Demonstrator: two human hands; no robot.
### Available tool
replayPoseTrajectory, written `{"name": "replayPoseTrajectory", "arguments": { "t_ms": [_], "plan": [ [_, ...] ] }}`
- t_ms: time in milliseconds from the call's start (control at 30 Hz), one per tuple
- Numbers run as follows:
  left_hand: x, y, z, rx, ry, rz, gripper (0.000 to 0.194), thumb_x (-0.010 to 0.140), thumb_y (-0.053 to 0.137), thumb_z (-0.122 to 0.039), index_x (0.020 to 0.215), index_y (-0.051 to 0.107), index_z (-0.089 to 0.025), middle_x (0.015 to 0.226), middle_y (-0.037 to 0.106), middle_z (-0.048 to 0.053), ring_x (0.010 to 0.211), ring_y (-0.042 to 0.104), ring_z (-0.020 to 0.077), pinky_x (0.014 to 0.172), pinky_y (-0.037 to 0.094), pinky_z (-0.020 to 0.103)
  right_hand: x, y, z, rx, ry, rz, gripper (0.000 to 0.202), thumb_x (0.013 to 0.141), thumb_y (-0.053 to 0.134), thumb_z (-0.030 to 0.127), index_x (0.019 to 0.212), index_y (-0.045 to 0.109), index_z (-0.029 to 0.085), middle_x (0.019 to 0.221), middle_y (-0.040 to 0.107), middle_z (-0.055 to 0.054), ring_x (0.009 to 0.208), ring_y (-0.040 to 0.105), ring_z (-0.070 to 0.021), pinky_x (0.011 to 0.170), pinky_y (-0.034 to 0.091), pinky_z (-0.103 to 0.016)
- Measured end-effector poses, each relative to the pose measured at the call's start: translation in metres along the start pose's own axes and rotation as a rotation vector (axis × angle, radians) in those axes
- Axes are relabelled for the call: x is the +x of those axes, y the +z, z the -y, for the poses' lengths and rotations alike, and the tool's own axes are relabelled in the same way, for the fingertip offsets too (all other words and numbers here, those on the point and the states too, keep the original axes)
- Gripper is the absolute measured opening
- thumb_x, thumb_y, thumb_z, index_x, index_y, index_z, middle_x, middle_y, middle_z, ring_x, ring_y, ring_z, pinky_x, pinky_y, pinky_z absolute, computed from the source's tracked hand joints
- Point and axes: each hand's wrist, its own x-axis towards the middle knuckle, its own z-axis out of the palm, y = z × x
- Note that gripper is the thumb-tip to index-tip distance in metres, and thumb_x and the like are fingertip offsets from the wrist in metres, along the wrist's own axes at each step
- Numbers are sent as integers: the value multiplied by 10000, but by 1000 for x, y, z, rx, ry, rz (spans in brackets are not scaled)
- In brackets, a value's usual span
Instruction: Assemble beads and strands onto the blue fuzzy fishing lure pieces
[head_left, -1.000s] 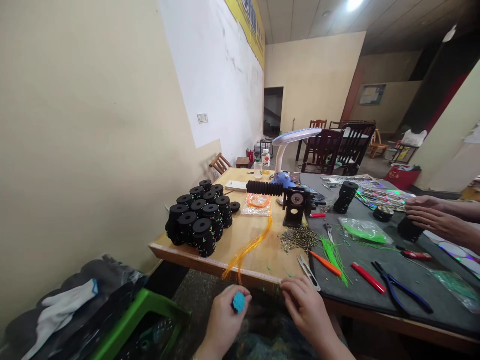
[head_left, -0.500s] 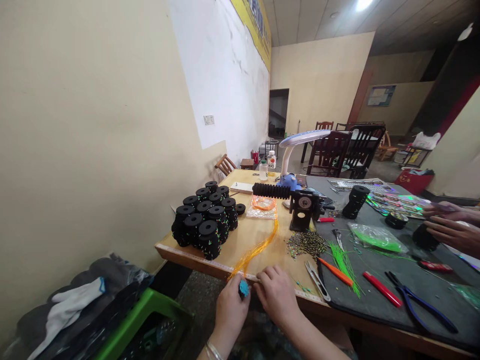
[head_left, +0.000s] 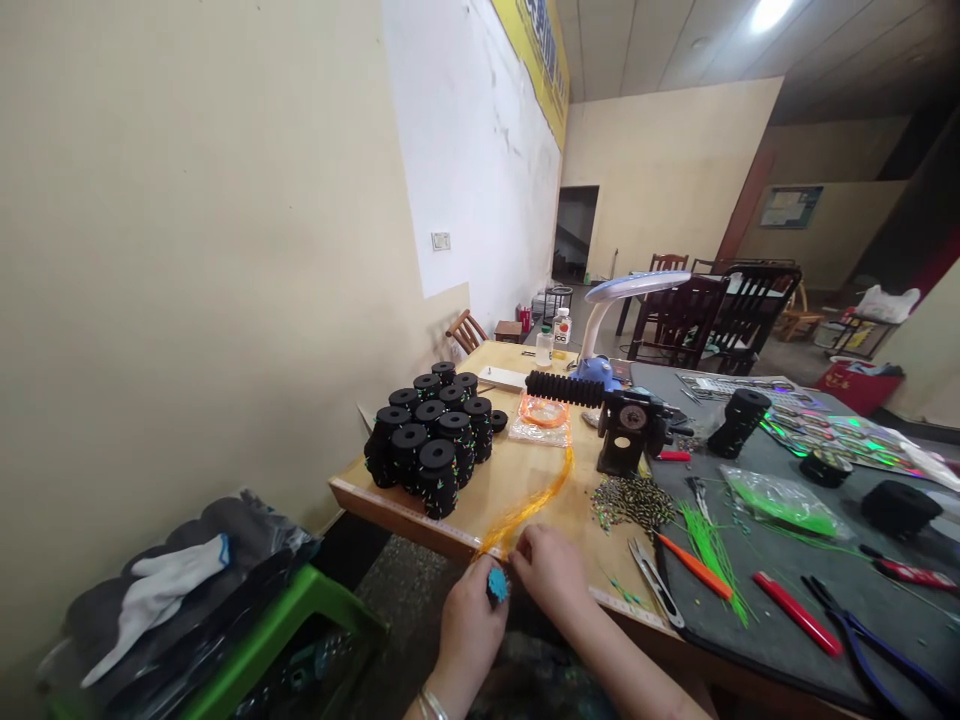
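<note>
Just off the table's front edge, my left hand (head_left: 471,612) is closed around a small dark piece with a turquoise, flower-like end (head_left: 497,585); its kind is unclear. The loose end of a bundle of orange strands (head_left: 536,503) reaches the fingertips of that hand. Beside it, my right hand (head_left: 553,568) has its fingers curled together at the edge, and what they pinch is hidden. The strands trail back to a clear packet (head_left: 541,432) holding an orange coil.
Black foam spools (head_left: 437,455) crowd the table's left side. A black clamp device (head_left: 626,430) holds a ridged rod. Patterned beads (head_left: 634,500), snips (head_left: 656,585), an orange tool (head_left: 694,565), a red-handled tool (head_left: 796,612) and pliers (head_left: 862,630) lie to the right.
The view has shifted, so the table sits further right. My right hand's fingers have drawn up and curled tighter. Another person's hands, at the right edge before, are out of view.
</note>
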Motion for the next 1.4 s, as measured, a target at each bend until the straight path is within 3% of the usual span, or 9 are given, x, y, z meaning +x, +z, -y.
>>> {"name": "replayPoseTrajectory", "arguments": {
  "t_ms": [300,600,833,1033,1200,1300,1400],
  "plan": [
    [1,-3,-3,14,0,-7,248,773,484,-64,906,630,-215,841,704,44,795,661,204,693,439,257,5,-4,2,71,47,17,160,771,536,198,745,693,183,778,725,-76,751,655,-210,591,354,-253],
    [2,0,2,13,33,-22,139,799,507,-124,860,595,-213,819,695,46,768,667,210,675,463,260,-27,-14,-26,305,-1,24,145,810,536,250,726,627,174,667,655,-5,632,567,-140,554,333,-213],
    [-10,-6,-15,-55,217,-56,123,853,542,-230,731,533,-214,670,623,0,612,616,160,597,451,225,-46,-15,-51,658,36,43,196,783,532,345,680,529,178,627,532,21,617,482,-133,562,334,-223],
    [-9,-2,-45,-198,436,87,88,860,532,-182,868,616,-206,793,674,46,736,644,174,673,495,232,-65,-17,-74,870,88,71,209,766,529,382,700,481,190,627,572,4,633,528,-153,613,379,-250],
    [2,20,-57,-158,496,247,377,795,517,-82,1131,629,-214,920,699,83,829,664,210,719,509,270,-74,-12,-86,917,102,52,204,759,552,368,686,474,194,603,550,16,611,517,-146,601,376,-249],
    [9,29,-65,-125,501,291,402,750,522,-48,1076,672,-230,933,696,82,820,662,215,697,495,270,-75,-12,-90,968,76,50,214,750,575,371,681,479,194,599,528,25,608,506,-142,600,384,-249],
    [12,32,-72,-116,517,312,263,768,547,-84,918,711,-223,849,688,69,763,650,205,648,466,260,-77,-14,-93,979,67,46,234,743,586,387,670,474,195,604,530,24,616,498,-142,603,389,-249]
  ]
}}
